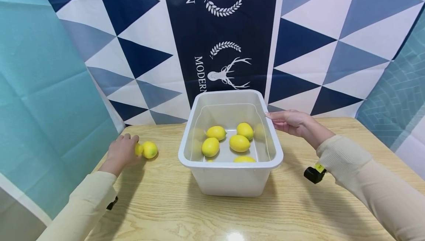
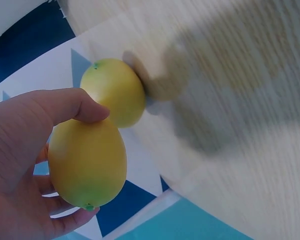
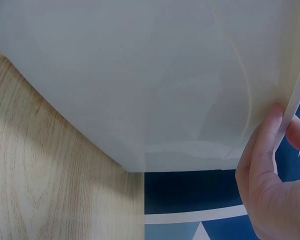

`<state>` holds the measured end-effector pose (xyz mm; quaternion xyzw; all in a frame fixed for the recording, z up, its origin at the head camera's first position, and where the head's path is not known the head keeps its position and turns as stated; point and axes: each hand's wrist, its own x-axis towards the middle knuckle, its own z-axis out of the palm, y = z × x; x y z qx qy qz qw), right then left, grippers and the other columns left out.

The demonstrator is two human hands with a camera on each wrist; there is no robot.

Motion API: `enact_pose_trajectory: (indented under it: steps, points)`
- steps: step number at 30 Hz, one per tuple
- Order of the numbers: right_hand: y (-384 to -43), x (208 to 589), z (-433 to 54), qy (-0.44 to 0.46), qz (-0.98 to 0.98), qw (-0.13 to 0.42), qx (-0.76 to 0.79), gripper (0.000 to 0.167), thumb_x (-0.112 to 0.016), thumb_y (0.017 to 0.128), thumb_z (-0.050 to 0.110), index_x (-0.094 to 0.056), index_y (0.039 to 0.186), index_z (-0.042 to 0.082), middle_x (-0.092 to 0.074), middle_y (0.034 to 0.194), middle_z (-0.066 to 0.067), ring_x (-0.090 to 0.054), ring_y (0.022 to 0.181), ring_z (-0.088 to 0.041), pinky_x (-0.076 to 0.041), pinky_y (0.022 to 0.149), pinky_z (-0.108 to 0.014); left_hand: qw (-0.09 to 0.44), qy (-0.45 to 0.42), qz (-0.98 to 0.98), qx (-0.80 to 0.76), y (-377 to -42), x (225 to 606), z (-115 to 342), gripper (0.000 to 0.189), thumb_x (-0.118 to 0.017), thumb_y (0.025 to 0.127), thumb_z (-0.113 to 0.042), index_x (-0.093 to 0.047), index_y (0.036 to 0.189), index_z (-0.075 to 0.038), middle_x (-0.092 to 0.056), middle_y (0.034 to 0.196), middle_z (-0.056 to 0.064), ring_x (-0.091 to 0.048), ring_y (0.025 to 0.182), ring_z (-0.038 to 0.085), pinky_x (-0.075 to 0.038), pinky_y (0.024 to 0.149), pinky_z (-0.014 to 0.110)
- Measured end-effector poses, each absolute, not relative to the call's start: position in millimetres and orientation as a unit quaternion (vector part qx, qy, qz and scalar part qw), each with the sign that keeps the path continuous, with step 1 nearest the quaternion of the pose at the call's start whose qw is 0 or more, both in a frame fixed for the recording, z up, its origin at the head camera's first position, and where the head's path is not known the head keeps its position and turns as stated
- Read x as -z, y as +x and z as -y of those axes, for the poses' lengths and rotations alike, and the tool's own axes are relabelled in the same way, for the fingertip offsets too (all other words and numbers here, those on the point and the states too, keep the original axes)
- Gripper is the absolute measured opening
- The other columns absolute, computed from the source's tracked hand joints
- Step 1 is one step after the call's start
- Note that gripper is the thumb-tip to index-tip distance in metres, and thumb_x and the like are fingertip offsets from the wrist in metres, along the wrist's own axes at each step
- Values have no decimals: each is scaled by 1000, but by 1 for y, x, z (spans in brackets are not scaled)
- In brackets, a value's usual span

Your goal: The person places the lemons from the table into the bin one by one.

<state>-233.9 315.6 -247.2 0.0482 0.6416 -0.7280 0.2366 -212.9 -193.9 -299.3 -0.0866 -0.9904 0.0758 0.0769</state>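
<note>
My left hand (image 1: 122, 152) grips a yellow lemon (image 2: 87, 165) at the left of the table, thumb on one side and fingers round the other. Just beyond it a second lemon (image 1: 150, 150) lies on the wood. A white plastic bin (image 1: 229, 180) stands upright in the middle, with several lemons (image 1: 239, 143) on its floor. At the bin's right side my right hand (image 1: 293, 123) pinches the rim; in the right wrist view its thumb and fingers (image 3: 262, 150) lie on either side of the edge.
The light wood table (image 1: 159, 204) ends at a patterned cloth backdrop (image 1: 225, 49) with triangles and deer heads. Teal cloth (image 1: 49, 86) hangs along the left side. A black wrist camera (image 1: 314, 174) sits under the right sleeve.
</note>
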Motion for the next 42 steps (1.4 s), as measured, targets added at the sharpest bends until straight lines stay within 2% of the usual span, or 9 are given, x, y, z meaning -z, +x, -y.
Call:
enact_pose_trajectory:
  steps: [8,21,35,42]
  points:
    - [-235,248,-317,51,-637,240,731,15,-66,90,13,-72,77,17,-71,82,6,-69,77,-5,-57,77,-17,84,-96,988,-87,-216,293,185,61,-80,69,-30,-57,116,0,-57,101,23,-53,87,36,-51,72,51]
    - [-236,247,-319,46,-636,240,732,15,-67,90,13,-73,77,17,-72,82,5,-70,77,-6,-58,77,-17,89,-107,987,-82,-210,287,178,54,-81,67,-26,-58,111,-2,-57,96,18,-49,83,31,-49,74,48]
    - [-235,249,-318,44,-642,243,726,14,-67,90,15,-72,77,18,-72,82,5,-70,77,-5,-57,78,-16,118,-135,981,-76,-197,281,161,52,-82,66,-25,-60,108,-4,-57,93,16,-51,82,31,-48,67,48]
    - [-235,249,-319,42,-641,244,727,15,-66,90,14,-72,78,17,-72,81,5,-70,77,-5,-57,77,-17,125,-144,979,-69,-191,277,151,51,-82,67,-26,-60,109,-5,-56,92,14,-50,79,28,-48,65,44]
